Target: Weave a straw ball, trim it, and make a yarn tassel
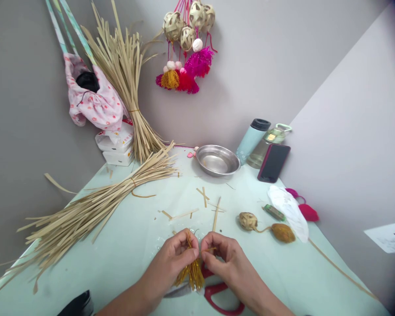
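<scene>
Above the near part of the table, my left hand [176, 259] pinches the top of a golden-yellow tassel [193, 275], whose strands hang below the fingers. Close beside it, my right hand [225, 259] is closed in a pinch on a short end of golden yarn [210, 249]. Whether this yarn joins the tassel is hidden by the fingers. Beneath the hands lies a pair of scissors with red handles [213, 289], partly covered. A small woven ball [248, 221] on the right is linked by yarn to a brown-gold yarn bundle [283, 233].
Straw strips lie in a bundle [95, 202] at left; another bundle [133, 105] leans on the wall. A metal bowl [218, 160], blue tumbler [253, 140], bottle [265, 147] and phone [274, 163] stand at the back. Finished ball ornaments [186, 44] hang above.
</scene>
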The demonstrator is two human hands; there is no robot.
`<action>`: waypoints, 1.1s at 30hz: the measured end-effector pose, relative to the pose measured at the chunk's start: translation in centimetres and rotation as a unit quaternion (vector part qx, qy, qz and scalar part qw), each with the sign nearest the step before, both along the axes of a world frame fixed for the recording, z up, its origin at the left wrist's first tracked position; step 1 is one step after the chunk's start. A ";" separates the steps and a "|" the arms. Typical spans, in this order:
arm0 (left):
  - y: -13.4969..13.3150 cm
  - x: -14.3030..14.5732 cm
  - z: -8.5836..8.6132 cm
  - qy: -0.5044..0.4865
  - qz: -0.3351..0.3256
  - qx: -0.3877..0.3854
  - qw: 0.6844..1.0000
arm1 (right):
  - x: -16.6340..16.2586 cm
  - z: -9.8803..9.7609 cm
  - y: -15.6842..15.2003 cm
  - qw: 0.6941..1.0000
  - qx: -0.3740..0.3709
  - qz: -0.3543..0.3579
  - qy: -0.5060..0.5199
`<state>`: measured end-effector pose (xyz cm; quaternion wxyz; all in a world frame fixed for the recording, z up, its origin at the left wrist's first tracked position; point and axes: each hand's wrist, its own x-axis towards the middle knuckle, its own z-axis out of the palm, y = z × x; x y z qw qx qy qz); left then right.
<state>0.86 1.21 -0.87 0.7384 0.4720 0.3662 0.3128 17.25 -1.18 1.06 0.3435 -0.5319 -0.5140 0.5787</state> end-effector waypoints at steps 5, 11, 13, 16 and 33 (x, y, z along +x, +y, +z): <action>-0.2 0.1 0.5 -0.009 0.004 -0.022 1.000 | 0.0 -0.1 0.1 1.000 0.002 -0.002 0.005; -0.1 0.0 0.1 -0.018 -0.018 -0.016 1.000 | -0.1 0.1 0.1 1.000 0.004 -0.005 -0.003; -0.1 0.0 0.0 -0.014 -0.020 -0.008 1.000 | -0.2 0.1 0.1 1.000 0.006 -0.005 -0.005; -0.1 0.0 0.2 -0.011 -0.016 0.002 1.000 | -0.3 0.1 0.0 1.000 0.011 -0.003 -0.002; -0.1 0.0 -0.1 -0.023 -0.015 -0.001 1.000 | 0.1 -0.2 -0.1 1.000 0.013 0.019 0.007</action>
